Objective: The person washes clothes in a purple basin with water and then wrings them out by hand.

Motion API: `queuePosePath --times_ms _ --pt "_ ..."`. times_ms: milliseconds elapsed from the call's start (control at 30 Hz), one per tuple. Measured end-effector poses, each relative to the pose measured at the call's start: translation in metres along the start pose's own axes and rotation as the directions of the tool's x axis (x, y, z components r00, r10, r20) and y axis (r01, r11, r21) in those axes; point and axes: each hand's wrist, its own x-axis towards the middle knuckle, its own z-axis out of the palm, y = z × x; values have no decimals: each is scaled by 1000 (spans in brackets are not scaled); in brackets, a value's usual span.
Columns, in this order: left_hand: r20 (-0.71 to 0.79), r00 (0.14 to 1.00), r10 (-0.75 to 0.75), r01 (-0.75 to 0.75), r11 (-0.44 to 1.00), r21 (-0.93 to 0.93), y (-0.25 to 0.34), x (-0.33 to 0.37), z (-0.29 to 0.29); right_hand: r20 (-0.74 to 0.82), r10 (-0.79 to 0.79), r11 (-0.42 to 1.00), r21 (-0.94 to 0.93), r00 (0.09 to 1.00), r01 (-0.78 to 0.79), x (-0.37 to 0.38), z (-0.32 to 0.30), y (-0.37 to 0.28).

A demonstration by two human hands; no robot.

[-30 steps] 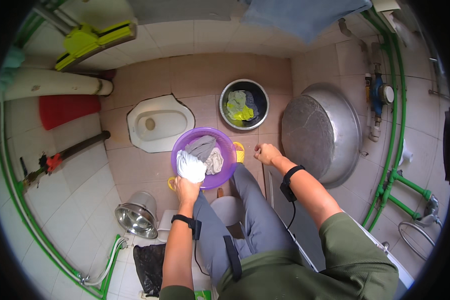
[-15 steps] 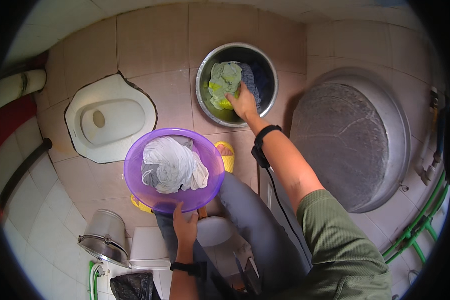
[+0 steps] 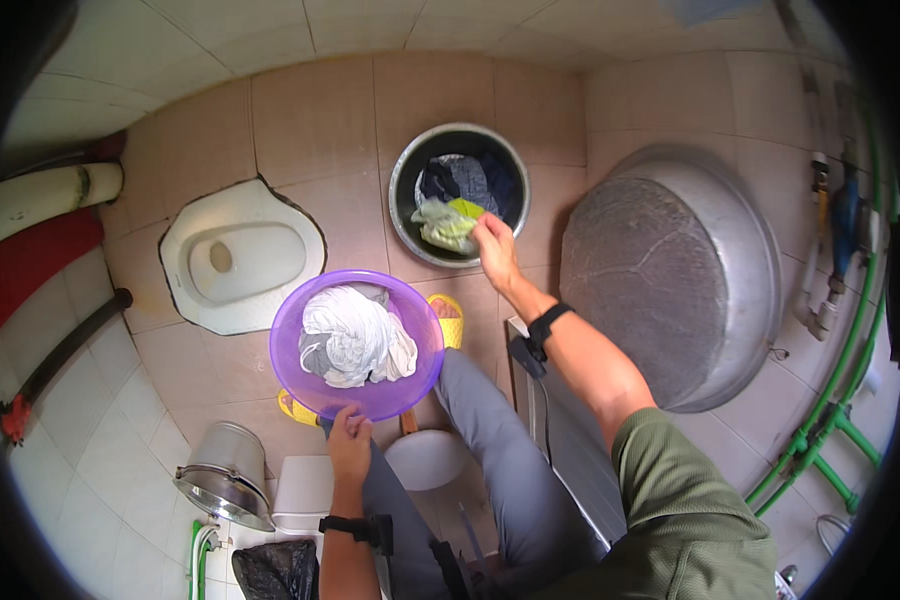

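Observation:
My right hand (image 3: 498,252) is closed on a yellow-green cloth (image 3: 444,224), which bunches over the near side of a round metal basin (image 3: 397,205). Dark blue and grey clothes (image 3: 462,178) lie in that basin, behind the cloth. With its fingers at the near rim, my left hand (image 3: 349,448) grips a purple plastic basin (image 3: 286,340). A twisted white garment (image 3: 344,328) sits inside it together with grey and cream fabric. The purple basin rests by my knees, above the yellow slippers (image 3: 448,318).
To the left is a white squat toilet (image 3: 240,262) set in the tiled floor. A large upturned metal tub (image 3: 660,285) stands at the right, near green pipes (image 3: 828,400). Close at lower left are a steel bucket (image 3: 225,465) and a black plastic bag (image 3: 276,570).
My right hand has drawn the yellow-green cloth toward me, uncovering more dark clothes. The view has shifted a little; my left hand stays at the purple basin's rim.

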Motion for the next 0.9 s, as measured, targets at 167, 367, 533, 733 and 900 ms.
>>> queuePosePath --times_ms 167,367,533,733,900 --pt "79 991 107 -109 994 30 51 -17 -13 19 -11 1000 -14 1000 11 -81 -7 -103" --pt "119 975 185 -206 960 192 106 -45 -44 -1 -58 998 -12 998 58 -158 32 -212" --pt "112 949 296 -313 929 199 147 -80 -79 16 159 957 243 987 -158 -226 68 -291" --pt "24 753 658 -655 746 122 197 -113 -122 281 262 658 648 923 -383 -290 116 -374" --pt "-288 687 667 -717 687 -122 207 -141 -181 415 80 620 692 906 -371 -305 134 -431"
